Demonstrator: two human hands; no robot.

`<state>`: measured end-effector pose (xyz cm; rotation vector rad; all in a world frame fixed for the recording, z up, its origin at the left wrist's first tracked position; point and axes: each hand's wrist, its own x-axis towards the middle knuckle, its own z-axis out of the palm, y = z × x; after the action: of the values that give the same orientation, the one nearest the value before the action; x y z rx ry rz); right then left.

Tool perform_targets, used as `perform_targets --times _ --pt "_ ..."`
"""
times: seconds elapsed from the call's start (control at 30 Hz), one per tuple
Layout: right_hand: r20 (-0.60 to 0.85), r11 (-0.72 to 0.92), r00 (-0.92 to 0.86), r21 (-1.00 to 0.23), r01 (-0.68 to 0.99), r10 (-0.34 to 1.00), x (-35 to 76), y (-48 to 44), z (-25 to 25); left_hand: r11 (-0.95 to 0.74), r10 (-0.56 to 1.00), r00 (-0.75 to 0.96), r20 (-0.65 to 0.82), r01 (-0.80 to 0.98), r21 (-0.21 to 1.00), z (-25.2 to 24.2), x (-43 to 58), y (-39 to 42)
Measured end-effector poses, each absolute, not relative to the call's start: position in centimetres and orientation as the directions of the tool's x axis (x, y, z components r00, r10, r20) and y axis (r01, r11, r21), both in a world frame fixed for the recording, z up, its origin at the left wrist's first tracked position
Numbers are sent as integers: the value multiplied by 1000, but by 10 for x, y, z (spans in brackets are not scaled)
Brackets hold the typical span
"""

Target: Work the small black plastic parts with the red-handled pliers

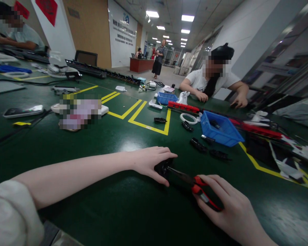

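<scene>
My left hand point(151, 162) lies near the front of the dark green table point(113, 205), fingers curled round a small black plastic part point(163, 167) that it presses against the surface. My right hand point(228, 208) grips the red and black handles of a pair of pliers point(195, 186). The pliers' thin dark jaws reach left to the black part under my left hand. Most of that part is hidden by my fingers.
A blue bin point(222, 130) stands right of centre with loose black parts point(199, 145) in front of it. A second blue bin point(165, 98), a red strip point(183, 106) and a white ring point(189, 118) lie farther back. A person point(215, 82) sits opposite; another sits far left. Yellow tape lines point(149, 126) mark the table.
</scene>
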<state>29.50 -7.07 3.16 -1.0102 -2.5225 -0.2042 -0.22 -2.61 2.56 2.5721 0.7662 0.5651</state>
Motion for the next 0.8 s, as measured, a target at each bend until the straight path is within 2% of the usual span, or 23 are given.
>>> perform_targets --times 0.13,0.4,0.8 --pt "418 693 -604 -94 714 679 294 -72 30 -768 596 755 273 438 467 25 -2 -27" --pt "368 706 -637 -81 704 677 294 -71 35 -791 579 762 290 439 425 23 -2 -25" --pt "423 749 -671 -29 661 609 293 -72 33 -819 540 788 295 413 398 25 -3 -22"
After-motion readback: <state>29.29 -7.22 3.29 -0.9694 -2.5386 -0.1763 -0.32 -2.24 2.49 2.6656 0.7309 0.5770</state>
